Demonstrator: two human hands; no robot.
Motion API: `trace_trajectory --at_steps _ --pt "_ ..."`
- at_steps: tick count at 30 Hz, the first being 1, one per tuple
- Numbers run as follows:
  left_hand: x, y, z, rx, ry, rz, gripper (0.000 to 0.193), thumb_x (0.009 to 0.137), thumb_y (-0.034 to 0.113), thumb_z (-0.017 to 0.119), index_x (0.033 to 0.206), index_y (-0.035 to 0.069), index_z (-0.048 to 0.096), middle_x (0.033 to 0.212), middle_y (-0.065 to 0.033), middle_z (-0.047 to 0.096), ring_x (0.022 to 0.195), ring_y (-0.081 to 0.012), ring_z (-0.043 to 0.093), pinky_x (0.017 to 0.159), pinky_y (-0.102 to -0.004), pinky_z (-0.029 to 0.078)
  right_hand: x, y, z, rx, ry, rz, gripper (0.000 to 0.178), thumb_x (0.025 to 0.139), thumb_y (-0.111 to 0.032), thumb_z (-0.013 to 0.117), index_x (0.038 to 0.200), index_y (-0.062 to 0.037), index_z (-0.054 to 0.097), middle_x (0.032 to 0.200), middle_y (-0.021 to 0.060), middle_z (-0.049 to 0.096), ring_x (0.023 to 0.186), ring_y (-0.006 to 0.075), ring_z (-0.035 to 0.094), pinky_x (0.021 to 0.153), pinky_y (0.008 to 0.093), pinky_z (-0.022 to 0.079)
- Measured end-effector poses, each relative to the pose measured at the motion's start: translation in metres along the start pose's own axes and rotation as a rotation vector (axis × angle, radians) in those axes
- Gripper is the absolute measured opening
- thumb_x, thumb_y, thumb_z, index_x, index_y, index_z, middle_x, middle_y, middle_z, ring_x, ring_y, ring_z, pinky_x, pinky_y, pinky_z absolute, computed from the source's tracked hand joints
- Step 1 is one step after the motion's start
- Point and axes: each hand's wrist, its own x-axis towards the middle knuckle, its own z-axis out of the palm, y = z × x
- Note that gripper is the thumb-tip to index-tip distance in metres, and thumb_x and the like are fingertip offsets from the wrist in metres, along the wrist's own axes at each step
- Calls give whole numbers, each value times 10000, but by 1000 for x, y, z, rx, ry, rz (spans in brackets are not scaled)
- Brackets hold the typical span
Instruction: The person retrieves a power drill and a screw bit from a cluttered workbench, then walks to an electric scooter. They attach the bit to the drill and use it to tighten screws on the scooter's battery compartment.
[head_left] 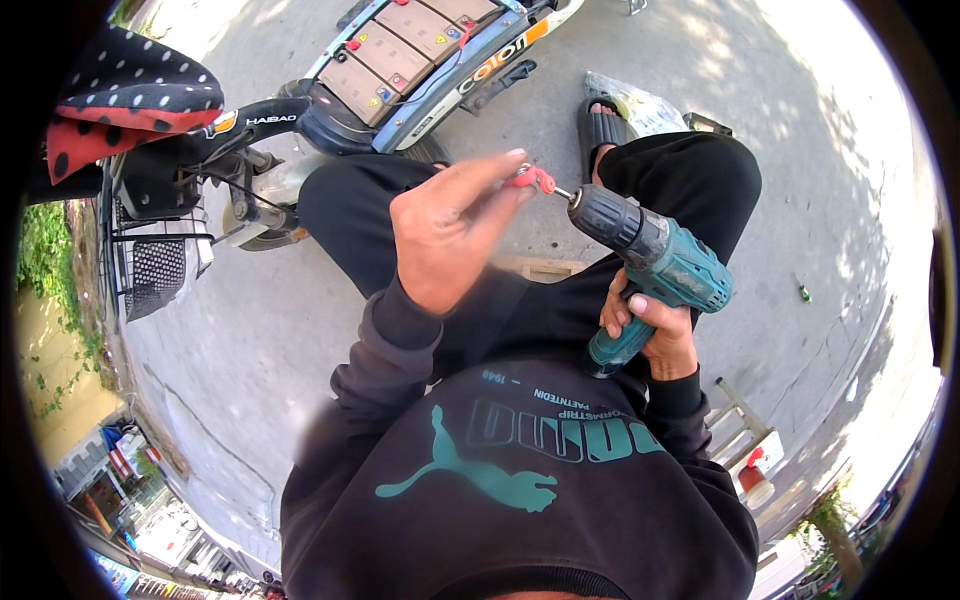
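My right hand [662, 332] is wrapped round the handle of a teal and black cordless drill [690, 268], held above my lap with its black chuck [605, 215] pointing up and left. A thin metal bit [564, 193] sticks out of the chuck. At the bit's tip, my left hand [445, 230] pinches a small red plastic piece [543, 179] between thumb and fingertips. The piece appears to touch the bit; its exact kind is too small to make out.
Ahead on the left stands an electric scooter with several brown batteries [385, 85] in its uncovered frame. Beside it are a polka-dot cloth [140, 90] and a mesh basket [158, 272]. A clear plastic bag [645, 108] lies by my right sandal [598, 130].
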Motion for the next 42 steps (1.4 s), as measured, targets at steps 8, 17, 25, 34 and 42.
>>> trace_trajectory --at_steps 8,17,25,34,42 --pt "0 4 7 -358 71 -332 305 910 19 686 1198 -68 638 988 -133 731 747 -78 612 671 -220 511 -1 -3 2 -81 31 -47 425 748 -196 749 1073 34 598 683 95 573 581 220 615 636 355 526" --pt "8 -18 4 -684 2 -692 311 946 198 678 1187 2 666 1029 -125 723 715 -88 607 648 -226 464 7 -4 12 -225 89 -180 355 869 -125 752 1172 -20 600 863 79 656 742 174 632 690 299 522" --pt "0 -53 12 -554 4 -729 292 927 205 699 1142 7 700 984 -63 729 692 -75 591 633 -212 456 13 8 4 -646 94 -294 332 871 -150 772 1142 -34 620 887 46 649 792 145 619 725 288 516" --pt "-20 -32 18 -139 -88 -375 223 923 57 655 1120 -43 692 950 -47 699 717 -49 563 663 -218 482 68 -2 42 -528 109 -240 430 832 -79 799 1220 -45 614 1050 31 656 981 126 605 884 279 484" --pt "-22 -2 4 175 -143 -75 241 840 -28 683 1080 -28 699 903 -103 678 691 -165 619 623 -254 489 71 12 60 -607 69 -485 512 840 24 723 1317 -16 540 1128 67 641 1010 147 615 910 294 504"
